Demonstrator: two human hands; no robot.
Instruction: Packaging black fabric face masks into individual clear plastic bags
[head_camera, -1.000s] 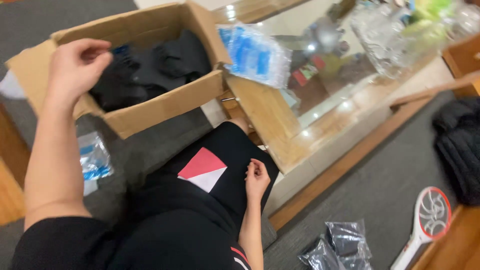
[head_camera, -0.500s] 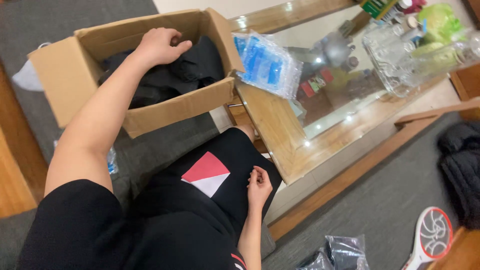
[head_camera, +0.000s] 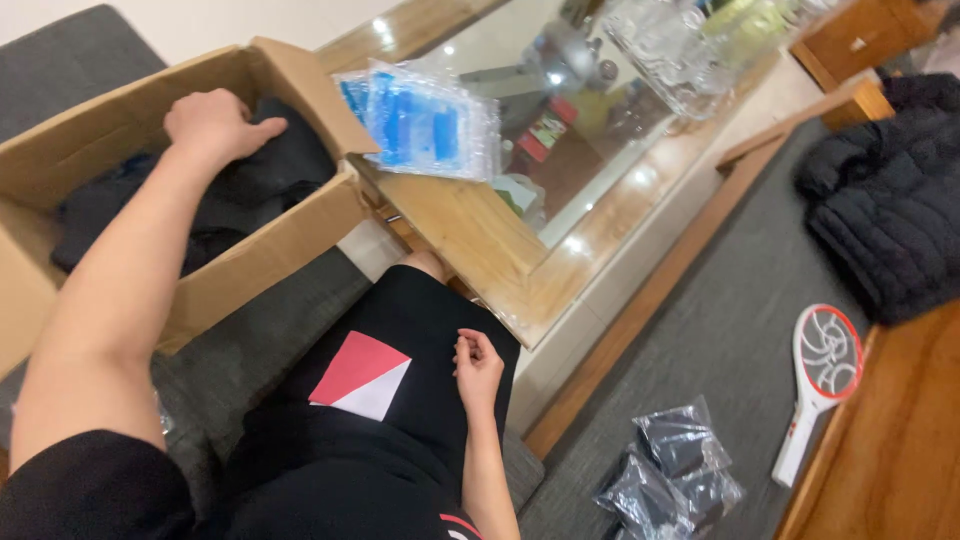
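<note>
Inside cardboard box (head_camera: 250, 265): left hand (head_camera: 215, 125) fingertips buried in dark clothes (head_camera: 270, 170).

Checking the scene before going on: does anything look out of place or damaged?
Nothing looks damaged or spilled. A few things lie on the floor: clear bags of dark items and a racket-shaped swatter. The left hand is in the box; the right hand rests on the lap.

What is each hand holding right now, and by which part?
The left hand is in the cardboard box, closed on the dark clothing at its top fold. The right hand rests on the lap, holding nothing.
</note>
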